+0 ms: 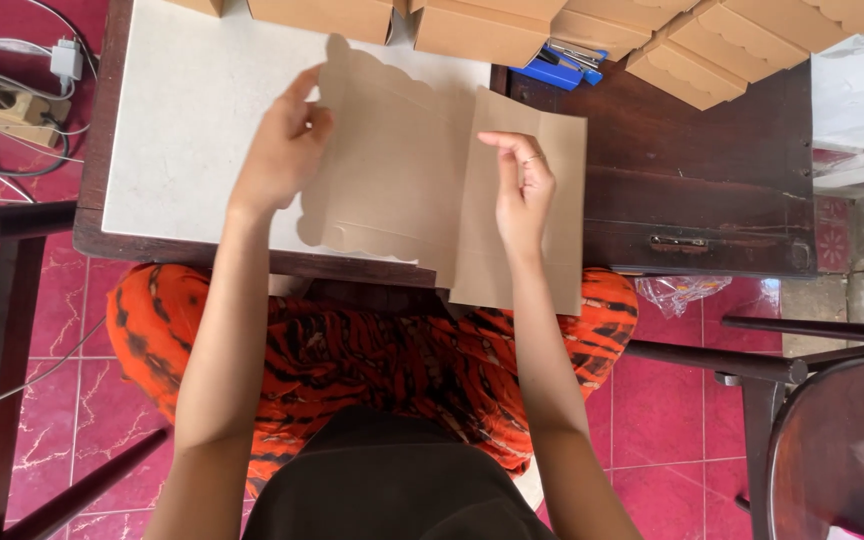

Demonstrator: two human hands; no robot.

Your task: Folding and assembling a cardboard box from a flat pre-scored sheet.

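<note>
Matt brown cardboard sheet lies over a dark, worn wooden table above glossy red floor tiles.

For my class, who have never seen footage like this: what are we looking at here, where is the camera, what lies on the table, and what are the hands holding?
There is no machine here, only a person at work. The single picture comes from a camera worn on the person's head, looking straight down, so the two arms reach away from you into the picture.

The left hand and the right hand both grip a flat brown cardboard sheet with a wavy, scalloped edge and fold lines. Its right panel is bent upward.

The sheet is held over a pale board lying on a dark wooden table. Along the far edge stand folded brown boxes, and between them lies a blue object I cannot identify. Below you see the person's orange patterned trousers and a red tiled floor.
</note>
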